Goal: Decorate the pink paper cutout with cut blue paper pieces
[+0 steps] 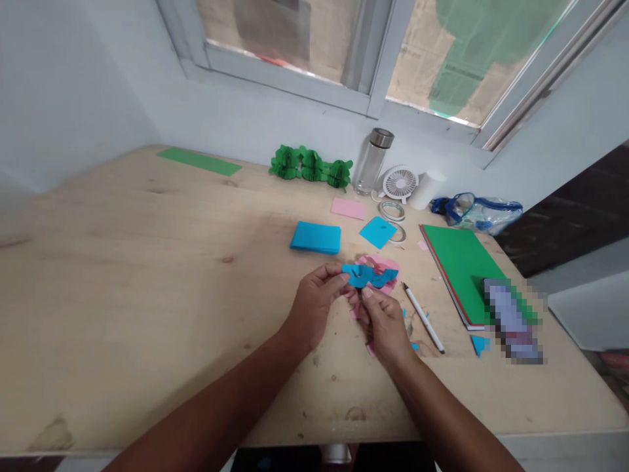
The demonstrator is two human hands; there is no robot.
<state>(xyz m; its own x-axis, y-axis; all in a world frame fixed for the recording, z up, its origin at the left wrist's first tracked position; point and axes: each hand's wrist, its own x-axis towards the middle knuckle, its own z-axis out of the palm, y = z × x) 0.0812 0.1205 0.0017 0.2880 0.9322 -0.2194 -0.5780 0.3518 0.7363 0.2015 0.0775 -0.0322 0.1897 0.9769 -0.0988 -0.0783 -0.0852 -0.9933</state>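
Note:
A wavy-edged blue paper cutout (pixel 363 275) is held up between both hands over the table. My left hand (pixel 322 295) is closed, pinching its left end between thumb and fingers. Closed at the cutout's lower middle edge is my right hand (pixel 386 318), thumb on top; its other fingers are partly hidden. Pink paper pieces (pixel 390 263) lie just behind and beneath the cutout. To the right of my right hand rests a white pen (pixel 423 319), with small blue scraps around it. Beyond the hands are a stack of blue paper (pixel 316 237) and a single blue sheet (pixel 378 232).
Green paper decorations (pixel 310 165), a glass bottle (pixel 374 160), a small white fan (pixel 400 182) and a clear pouch (pixel 484 211) line the wall. Tape rolls (pixel 392 210) sit before the fan. At right, a blurred phone-like object (pixel 514 321) overlaps a green book (pixel 462 269).

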